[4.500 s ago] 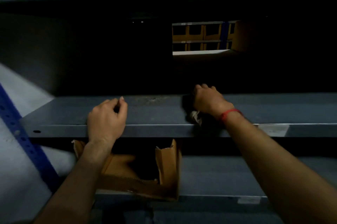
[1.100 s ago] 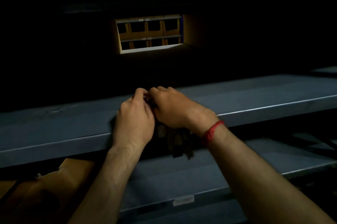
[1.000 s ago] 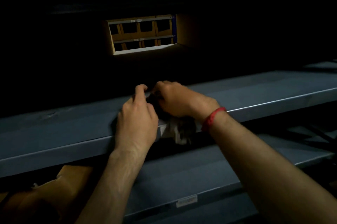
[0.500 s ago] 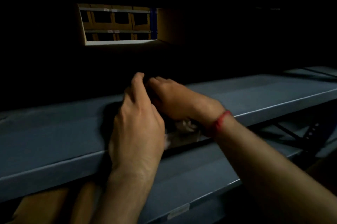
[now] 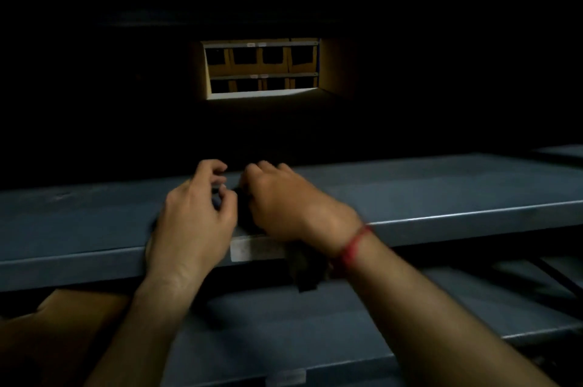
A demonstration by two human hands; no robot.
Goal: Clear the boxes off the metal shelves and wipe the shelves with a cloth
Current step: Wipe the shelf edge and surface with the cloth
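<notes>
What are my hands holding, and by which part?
The right hand grips the dark cloth by its upper part; the left hand cannot be told.

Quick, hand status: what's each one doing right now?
Left hand: fingers curled beside the cloth; grip cannot be told.
Right hand: holding the cloth at the shelf edge.
</notes>
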